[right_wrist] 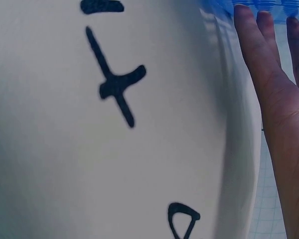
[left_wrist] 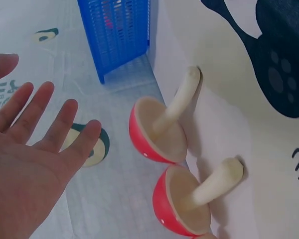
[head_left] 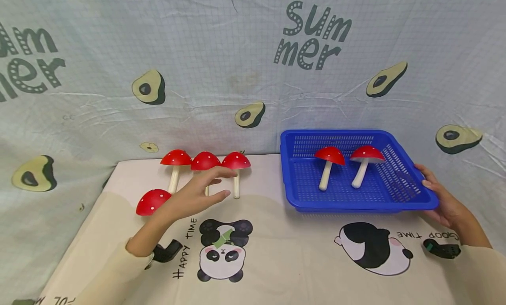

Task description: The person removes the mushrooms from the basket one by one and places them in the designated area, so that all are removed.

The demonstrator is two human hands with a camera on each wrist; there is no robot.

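In the head view my left hand (head_left: 193, 195) is held over the left part of the table with its thumb and fingers apart, holding nothing. It is nearest to a red-capped toy mushroom (head_left: 236, 162) with white dots and a pale stem. Another mushroom (head_left: 204, 161) is partly hidden behind the hand; a third mushroom (head_left: 175, 157) lies left of it, and a fourth mushroom (head_left: 152, 201) sits nearer, its stem covered. In the left wrist view the fingers are clear of the mushroom (left_wrist: 157, 130). My right hand (head_left: 444, 204) grips the right rim of a blue plastic basket (head_left: 290, 177).
Inside the basket lie two mushrooms, the left mushroom (head_left: 330, 155) and the right mushroom (head_left: 366, 154). A printed cloth (head_left: 276, 243) with pandas covers the table. Behind hangs a pale curtain (head_left: 221, 67) with avocado prints, close to the table's back edge.
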